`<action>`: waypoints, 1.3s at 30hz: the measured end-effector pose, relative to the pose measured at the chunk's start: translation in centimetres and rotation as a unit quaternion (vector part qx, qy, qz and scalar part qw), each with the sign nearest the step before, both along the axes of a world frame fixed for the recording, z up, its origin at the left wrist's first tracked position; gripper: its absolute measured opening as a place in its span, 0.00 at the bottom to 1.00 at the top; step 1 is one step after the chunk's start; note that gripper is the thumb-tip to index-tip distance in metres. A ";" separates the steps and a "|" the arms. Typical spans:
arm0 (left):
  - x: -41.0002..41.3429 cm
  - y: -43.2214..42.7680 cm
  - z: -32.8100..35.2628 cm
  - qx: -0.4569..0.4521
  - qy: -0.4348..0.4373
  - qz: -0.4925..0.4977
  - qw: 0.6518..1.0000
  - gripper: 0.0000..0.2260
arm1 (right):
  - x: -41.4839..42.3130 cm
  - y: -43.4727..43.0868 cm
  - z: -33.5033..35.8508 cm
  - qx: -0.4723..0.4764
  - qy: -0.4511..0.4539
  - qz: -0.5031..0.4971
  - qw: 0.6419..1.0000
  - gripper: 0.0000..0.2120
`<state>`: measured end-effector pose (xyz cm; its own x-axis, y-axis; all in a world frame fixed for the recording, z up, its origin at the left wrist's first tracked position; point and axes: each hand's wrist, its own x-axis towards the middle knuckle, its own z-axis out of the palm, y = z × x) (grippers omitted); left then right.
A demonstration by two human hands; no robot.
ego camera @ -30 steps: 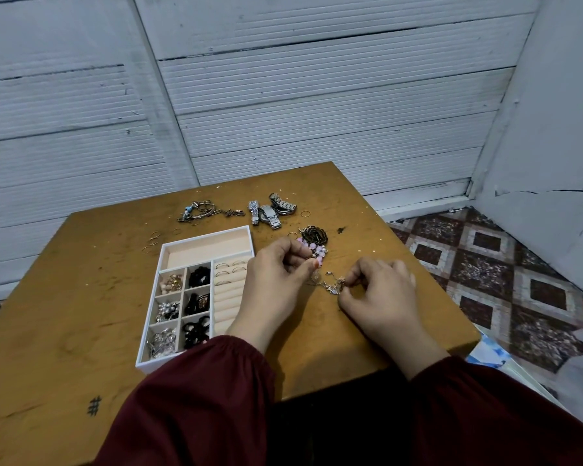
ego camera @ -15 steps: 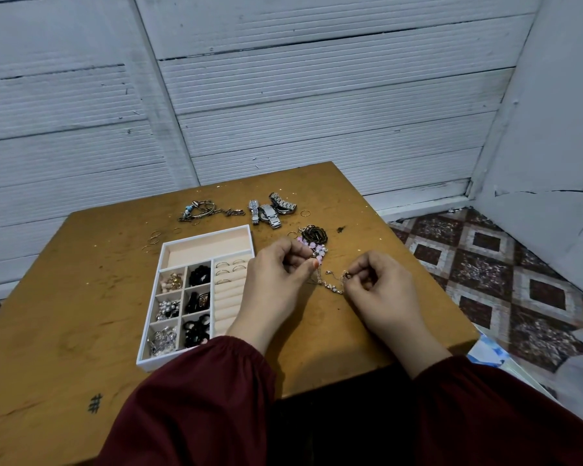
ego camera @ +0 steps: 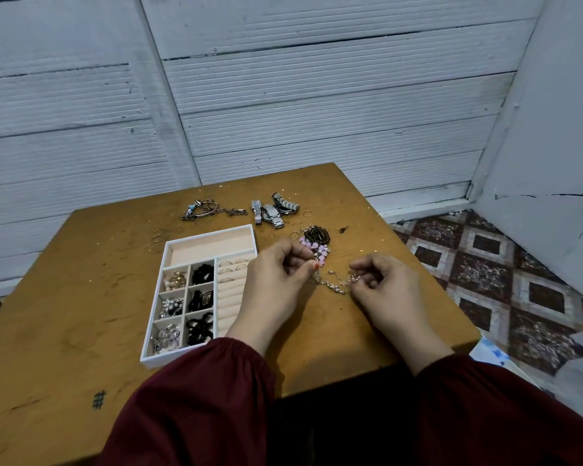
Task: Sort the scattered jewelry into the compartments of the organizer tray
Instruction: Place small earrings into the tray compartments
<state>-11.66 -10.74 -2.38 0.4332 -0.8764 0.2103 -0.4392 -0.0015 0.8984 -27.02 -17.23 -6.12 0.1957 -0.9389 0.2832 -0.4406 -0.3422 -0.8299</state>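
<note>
Your left hand (ego camera: 276,280) and right hand (ego camera: 387,290) each pinch an end of the thin silver-and-gold charm chain (ego camera: 337,285), fingers curled and thumb pressed to forefinger. Over the last second your right hand has drawn away from the left, so the chain now sags in a shallow loop between them, low over the brown wooden table (ego camera: 81,297) beside the pink bead cluster (ego camera: 313,250). It looks untangled, and probably ready for the white compartment tray (ego camera: 209,234) just left of your left hand
</note>
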 end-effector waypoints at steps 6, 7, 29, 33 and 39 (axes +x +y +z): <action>0.1 0.2 -0.1 0.002 -0.003 0.001 1.000 0.05 | 0.1 0.2 0.0 -0.001 -0.016 0.001 1.000 0.12; 0.1 0.2 -0.1 0.000 -0.005 -0.001 1.000 0.05 | 0.1 0.2 0.0 -0.003 -0.022 0.002 1.000 0.12; 1.8 0.9 1.2 -0.037 0.066 0.020 0.997 0.06 | 0.5 -0.3 4.6 0.058 -0.263 0.059 0.961 0.11; 2.3 1.3 1.9 -0.051 0.082 0.018 0.995 0.08 | 1.3 0.0 6.2 0.049 -0.274 0.079 0.957 0.12; 3.8 2.4 2.7 -0.069 0.091 0.030 0.993 0.06 | 3.2 0.8 7.8 0.049 -0.265 0.103 0.957 0.11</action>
